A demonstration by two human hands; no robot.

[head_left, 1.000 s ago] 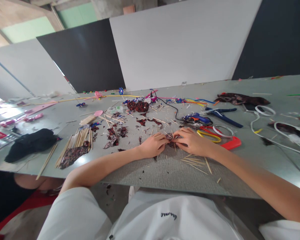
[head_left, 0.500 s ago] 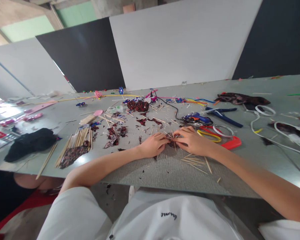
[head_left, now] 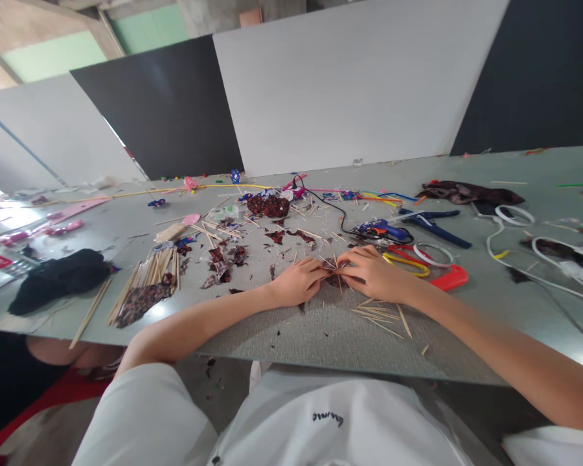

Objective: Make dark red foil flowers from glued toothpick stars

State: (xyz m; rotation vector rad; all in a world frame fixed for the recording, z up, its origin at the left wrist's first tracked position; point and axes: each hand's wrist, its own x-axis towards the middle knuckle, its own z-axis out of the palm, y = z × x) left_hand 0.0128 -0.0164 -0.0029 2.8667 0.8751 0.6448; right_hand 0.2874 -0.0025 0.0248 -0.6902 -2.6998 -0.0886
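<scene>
Partly assembled, it seems
Left hand (head_left: 298, 283) and right hand (head_left: 372, 275) pinch crossed sticks (head_left: 340, 285), fingers together; short sticks (head_left: 376, 313) lie loose on the counter (head_left: 252, 336).

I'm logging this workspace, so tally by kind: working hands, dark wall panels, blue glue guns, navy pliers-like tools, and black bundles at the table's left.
Hands: 2 (left hand, right hand)
Dark wall panels: 2
Blue glue gun: 1
Navy pliers-like tool: 1
Black bundle: 1
Total: 7
</scene>
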